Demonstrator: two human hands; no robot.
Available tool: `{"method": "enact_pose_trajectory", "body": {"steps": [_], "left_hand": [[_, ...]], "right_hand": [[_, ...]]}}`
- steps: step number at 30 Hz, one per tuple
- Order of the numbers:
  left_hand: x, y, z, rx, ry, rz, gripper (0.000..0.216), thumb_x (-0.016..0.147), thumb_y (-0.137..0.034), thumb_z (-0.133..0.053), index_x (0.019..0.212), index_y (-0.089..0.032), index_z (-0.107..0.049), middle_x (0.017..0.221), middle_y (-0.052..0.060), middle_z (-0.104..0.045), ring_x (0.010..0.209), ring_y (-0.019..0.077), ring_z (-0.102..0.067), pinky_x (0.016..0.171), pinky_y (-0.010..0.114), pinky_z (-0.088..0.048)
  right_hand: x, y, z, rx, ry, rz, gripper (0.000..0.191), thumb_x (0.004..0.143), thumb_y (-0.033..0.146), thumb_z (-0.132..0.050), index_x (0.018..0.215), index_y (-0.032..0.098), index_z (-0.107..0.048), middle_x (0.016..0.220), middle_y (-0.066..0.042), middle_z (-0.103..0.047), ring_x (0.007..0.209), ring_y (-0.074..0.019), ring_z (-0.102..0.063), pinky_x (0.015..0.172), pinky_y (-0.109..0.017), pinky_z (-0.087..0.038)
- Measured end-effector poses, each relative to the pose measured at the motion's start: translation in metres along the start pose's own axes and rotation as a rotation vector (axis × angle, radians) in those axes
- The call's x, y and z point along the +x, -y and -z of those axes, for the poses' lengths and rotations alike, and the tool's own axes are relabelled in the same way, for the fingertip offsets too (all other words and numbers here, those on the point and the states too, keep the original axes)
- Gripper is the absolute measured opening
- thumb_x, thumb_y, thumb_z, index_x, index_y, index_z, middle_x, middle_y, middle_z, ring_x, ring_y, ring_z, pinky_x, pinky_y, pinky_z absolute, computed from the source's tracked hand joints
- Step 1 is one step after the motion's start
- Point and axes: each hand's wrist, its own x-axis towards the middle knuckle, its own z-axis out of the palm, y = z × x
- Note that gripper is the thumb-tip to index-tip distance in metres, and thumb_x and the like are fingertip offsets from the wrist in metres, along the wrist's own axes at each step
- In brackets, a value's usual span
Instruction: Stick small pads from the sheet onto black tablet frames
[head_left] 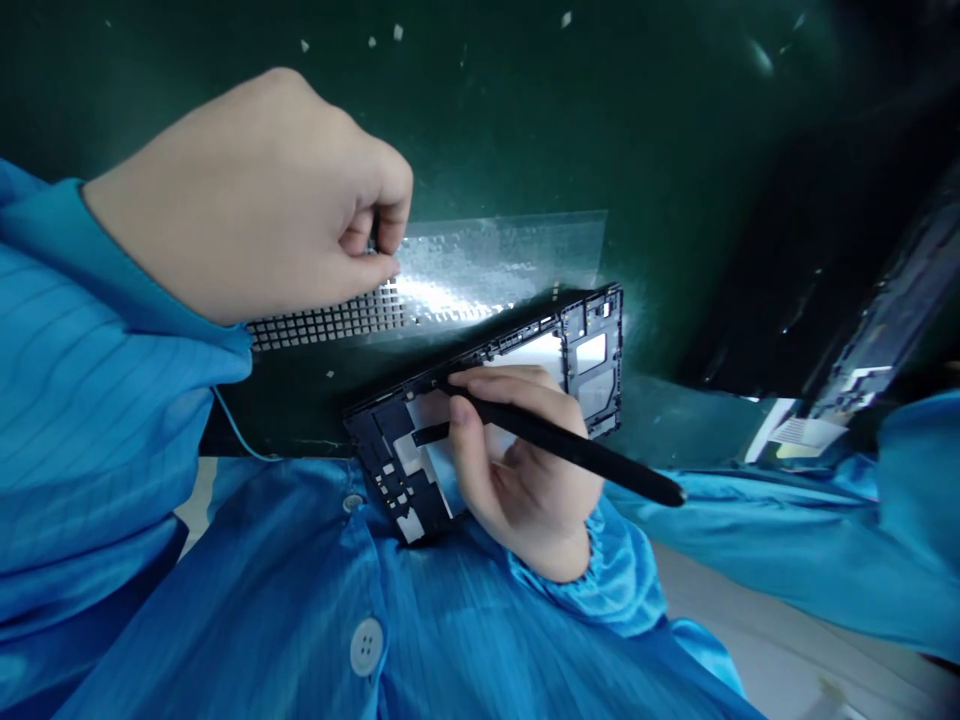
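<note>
My right hand [525,455] is closed round a black pen-shaped tool [592,455]. The tool's front end is at the long upper edge of a black device frame [596,390], and my fingers partly cover that end. The frame lies tilted at the table's near edge, with openings, light patches and small parts showing. My left hand [300,200] is pinched, thumb against curled fingers, over a clear plastic sheet [525,240]. Whatever the pinch holds, if anything, is hidden. Rows of small grey square pads [330,322] sit on the sheet, partly under that hand.
The table top [510,120] is dark green, with loose pale bits [397,32] scattered at the far side. A stack of dark device frames [855,330] stands at the right. Another person's blue sleeve [919,480] shows at the right edge. A thin blue cord [238,430] hangs from my left cuff.
</note>
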Motion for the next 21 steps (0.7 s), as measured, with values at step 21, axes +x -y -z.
{"method": "enact_pose_trajectory", "body": {"steps": [21], "left_hand": [[0.004, -0.005, 0.003, 0.019, 0.061, 0.026, 0.034, 0.088, -0.044, -0.056, 0.088, -0.015, -0.075, 0.072, 0.001, -0.061, 0.077, 0.0155, -0.060, 0.106, 0.040, -0.050]], "right_hand": [[0.101, -0.041, 0.003, 0.182, 0.463, -0.047, 0.011, 0.104, 0.040, -0.077, 0.107, 0.029, -0.076, 0.115, -0.005, -0.082, 0.109, -0.0254, -0.081, 0.107, -0.044, -0.069]]}}
